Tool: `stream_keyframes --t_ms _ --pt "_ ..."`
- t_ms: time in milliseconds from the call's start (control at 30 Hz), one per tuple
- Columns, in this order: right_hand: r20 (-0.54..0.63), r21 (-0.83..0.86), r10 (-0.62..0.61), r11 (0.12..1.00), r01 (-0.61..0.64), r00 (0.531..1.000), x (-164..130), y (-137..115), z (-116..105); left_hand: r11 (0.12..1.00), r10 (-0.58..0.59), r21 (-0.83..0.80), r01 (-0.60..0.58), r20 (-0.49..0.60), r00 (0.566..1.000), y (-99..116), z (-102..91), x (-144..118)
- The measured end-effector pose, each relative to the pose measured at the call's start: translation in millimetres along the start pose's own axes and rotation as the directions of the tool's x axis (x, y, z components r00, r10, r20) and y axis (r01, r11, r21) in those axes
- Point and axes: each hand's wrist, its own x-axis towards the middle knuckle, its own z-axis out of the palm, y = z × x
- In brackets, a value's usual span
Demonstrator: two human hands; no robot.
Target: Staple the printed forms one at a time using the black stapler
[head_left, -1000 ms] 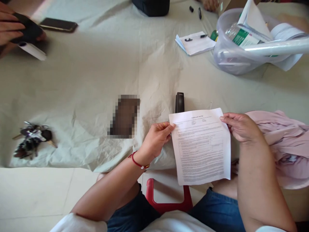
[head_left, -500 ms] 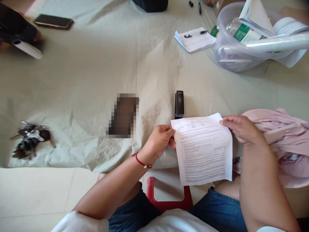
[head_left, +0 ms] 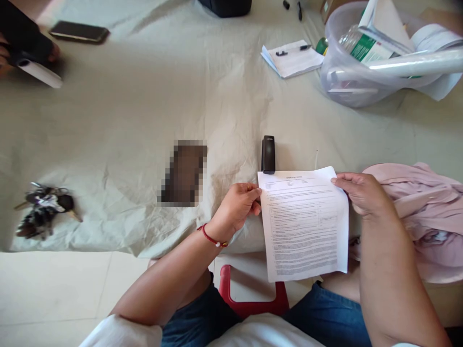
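Between my left hand (head_left: 235,207) and right hand (head_left: 366,193), both pinching its edges, the printed sheet (head_left: 306,229) is already spread open; beyond my left, the stapler (head_left: 268,154) lies unheld.

The left forearm (head_left: 164,284) is stretched diagonally toward the far right; the right forearm (head_left: 388,260) is extended far and slightly left. The left hand (head_left: 237,205) and right hand (head_left: 365,192) are turned toward each other, held well apart, each pinched between thumb and fingers.
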Motion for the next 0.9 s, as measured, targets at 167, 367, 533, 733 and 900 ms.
stream_keyframes --t_ms 167,367,533,733,900 --pt "-0.033 0.001 0.022 1.000 -0.022 0.999 2 7 -3 0.994 -0.019 0.108 0.019 0.003 1.000 3 2.2 -3" --pt "0.021 -0.253 -0.007 0.967 0.012 1.000 4 6 -9 0.961 0.098 0.261 -0.096 0.005 0.995 -3 1.3 -2" --pt "-0.206 -0.573 -0.296 0.809 0.131 0.933 -11 -18 -1 0.927 0.137 0.354 -0.121 -0.021 0.990 -5 0.8 -2" --pt "-0.196 -0.445 -0.764 0.628 0.638 0.615 -30 -37 38 0.867 0.158 0.482 -0.128 -0.022 0.987 8 1.5 -10" --pt "0.042 -0.444 -0.868 0.428 0.788 0.495 -39 -35 72 0.857 0.089 0.511 -0.061 -0.031 0.996 12 0.2 -6"
